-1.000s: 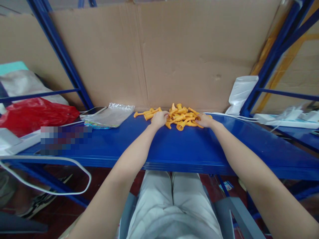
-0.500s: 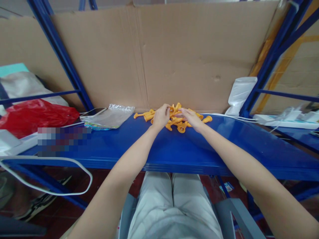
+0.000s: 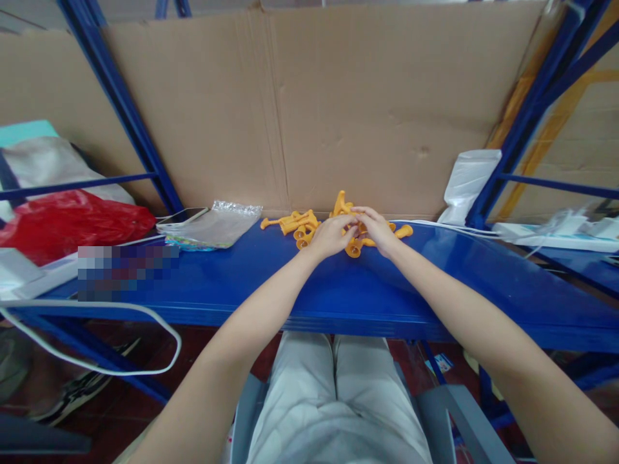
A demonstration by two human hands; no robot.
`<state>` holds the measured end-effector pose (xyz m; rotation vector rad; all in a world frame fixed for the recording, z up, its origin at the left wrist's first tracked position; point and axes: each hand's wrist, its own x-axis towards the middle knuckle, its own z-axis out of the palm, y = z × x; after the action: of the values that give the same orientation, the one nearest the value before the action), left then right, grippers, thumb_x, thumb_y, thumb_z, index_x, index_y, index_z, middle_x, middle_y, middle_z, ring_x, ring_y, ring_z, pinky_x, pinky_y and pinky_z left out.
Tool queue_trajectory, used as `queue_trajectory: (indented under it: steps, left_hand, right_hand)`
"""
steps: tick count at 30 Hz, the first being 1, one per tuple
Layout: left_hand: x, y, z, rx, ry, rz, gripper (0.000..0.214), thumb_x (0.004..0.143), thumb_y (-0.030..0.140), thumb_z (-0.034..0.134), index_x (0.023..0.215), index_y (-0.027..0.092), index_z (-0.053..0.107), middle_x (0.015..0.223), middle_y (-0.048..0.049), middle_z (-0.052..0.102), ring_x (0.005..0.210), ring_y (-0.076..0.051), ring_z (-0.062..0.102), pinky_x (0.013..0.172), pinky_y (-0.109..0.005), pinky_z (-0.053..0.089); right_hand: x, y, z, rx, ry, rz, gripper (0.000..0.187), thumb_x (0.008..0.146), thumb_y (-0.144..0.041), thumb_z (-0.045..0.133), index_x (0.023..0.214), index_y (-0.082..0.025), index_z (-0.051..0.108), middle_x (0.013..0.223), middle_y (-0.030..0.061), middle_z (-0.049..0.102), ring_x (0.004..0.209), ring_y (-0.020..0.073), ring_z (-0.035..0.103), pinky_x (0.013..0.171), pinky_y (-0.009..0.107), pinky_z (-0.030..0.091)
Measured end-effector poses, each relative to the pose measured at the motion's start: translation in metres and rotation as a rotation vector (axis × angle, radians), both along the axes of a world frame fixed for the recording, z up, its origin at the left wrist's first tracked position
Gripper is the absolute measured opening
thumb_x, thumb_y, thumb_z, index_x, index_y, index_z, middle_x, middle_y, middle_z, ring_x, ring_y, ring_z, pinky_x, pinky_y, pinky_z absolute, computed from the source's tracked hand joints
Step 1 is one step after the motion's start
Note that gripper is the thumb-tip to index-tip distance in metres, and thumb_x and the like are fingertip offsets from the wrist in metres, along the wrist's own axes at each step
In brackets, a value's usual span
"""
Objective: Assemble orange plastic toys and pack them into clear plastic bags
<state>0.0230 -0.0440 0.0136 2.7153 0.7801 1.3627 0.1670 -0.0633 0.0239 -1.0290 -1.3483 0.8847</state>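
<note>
A heap of small orange plastic pieces with flared ends lies at the back of the blue shelf, against the cardboard wall. My left hand and my right hand meet over the middle of the heap, fingertips almost touching. Both hands have their fingers curled around orange pieces; one piece sticks up above them. How many pieces each hand holds is hidden by the fingers.
A clear plastic bag and a phone lie left of the heap. A red bag sits further left. A white pouch, white cables and a power strip are at the right. Blue rack posts stand on both sides.
Both hands came together from the sides of the heap to its middle and closed on pieces. Some orange pieces were pushed left and now lie apart from the rest.
</note>
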Motion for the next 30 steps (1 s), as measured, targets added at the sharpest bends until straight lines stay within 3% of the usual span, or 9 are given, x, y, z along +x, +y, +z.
queue_trajectory:
  steps: [4,7,9,12,14,16,19,22,30]
  left_hand:
    - [-0.004,0.019,-0.002,0.033,-0.19,0.057,0.029,0.09,0.034,0.052,0.115,0.02,0.061,0.131,-0.0126,0.058,0.125,-0.025,0.05,0.107,-0.045,0.037]
    - [-0.009,0.035,-0.004,-0.099,-0.408,0.131,0.049,0.09,0.044,0.053,0.133,0.022,0.046,0.144,-0.0145,0.046,0.135,-0.027,0.041,0.109,-0.047,0.033]
    - [-0.013,0.04,-0.004,-0.277,-0.472,0.128,0.049,0.092,0.047,0.05,0.134,0.023,0.044,0.135,-0.0142,0.053,0.124,-0.026,0.053,0.101,-0.044,0.043]
    - [-0.017,0.036,0.0,-0.568,-0.465,0.108,0.036,0.096,0.046,0.042,0.117,0.02,0.054,0.104,-0.0088,0.067,0.081,-0.018,0.07,0.071,-0.031,0.055]
    - [-0.019,0.03,0.004,-0.676,-0.466,0.106,0.028,0.097,0.041,0.042,0.101,0.017,0.057,0.086,-0.0046,0.068,0.055,-0.011,0.065,0.054,-0.023,0.051]
    - [-0.02,0.024,0.007,-0.716,-0.488,0.089,0.021,0.096,0.035,0.047,0.09,0.016,0.055,0.076,-0.0015,0.066,0.043,-0.007,0.058,0.046,-0.019,0.045]
    - [-0.019,0.02,0.01,-0.735,-0.522,0.034,0.017,0.092,0.031,0.055,0.085,0.016,0.053,0.073,-0.0003,0.067,0.043,-0.006,0.057,0.045,-0.016,0.043]
    - [-0.017,0.018,0.011,-0.743,-0.551,-0.02,0.015,0.09,0.03,0.057,0.088,0.017,0.052,0.082,-0.0025,0.071,0.055,-0.008,0.064,0.049,-0.016,0.047]
    - [-0.021,0.017,0.02,-0.661,-0.633,-0.054,0.016,0.091,0.031,0.056,0.099,0.018,0.053,0.095,-0.006,0.072,0.075,-0.014,0.071,0.057,-0.02,0.053]
  right_hand:
    - [0.008,0.0,0.007,0.011,0.066,0.007,0.03,0.08,-0.021,0.048,0.107,-0.023,0.06,0.071,-0.0012,0.06,0.048,0.0097,0.05,0.048,0.023,0.041]
    - [0.01,0.0,0.01,0.052,0.074,0.115,0.032,0.079,-0.024,0.048,0.108,-0.021,0.059,0.067,-0.0016,0.058,0.044,0.009,0.045,0.044,0.023,0.037]
    - [0.008,-0.001,0.01,0.054,0.042,0.201,0.031,0.078,-0.025,0.049,0.107,-0.019,0.06,0.065,-0.0018,0.057,0.042,0.0083,0.042,0.042,0.022,0.033]
    - [0.008,-0.002,0.008,0.013,-0.039,0.277,0.029,0.08,-0.027,0.052,0.106,-0.018,0.06,0.063,-0.002,0.057,0.041,0.0078,0.041,0.04,0.021,0.031]
    - [0.012,0.0,0.007,-0.007,-0.113,0.275,0.03,0.082,-0.031,0.055,0.11,-0.02,0.059,0.064,-0.0022,0.058,0.041,0.008,0.042,0.042,0.022,0.036]
    - [0.02,0.003,0.006,0.0,-0.214,0.251,0.034,0.082,-0.036,0.061,0.113,-0.021,0.059,0.066,-0.0019,0.061,0.044,0.0092,0.046,0.047,0.025,0.043]
    - [0.033,0.008,0.006,0.096,-0.4,0.191,0.04,0.076,-0.038,0.07,0.111,-0.02,0.063,0.078,0.0025,0.068,0.063,0.0151,0.061,0.066,0.034,0.054]
    - [0.042,0.012,0.008,0.211,-0.479,0.094,0.04,0.069,-0.037,0.077,0.103,-0.019,0.067,0.098,0.0069,0.07,0.089,0.0222,0.066,0.087,0.042,0.052]
    - [0.041,0.002,0.019,-0.052,-0.042,0.139,0.025,0.09,-0.043,0.057,0.086,-0.018,0.059,0.081,0.0073,0.069,0.059,0.0123,0.064,0.063,0.028,0.056]
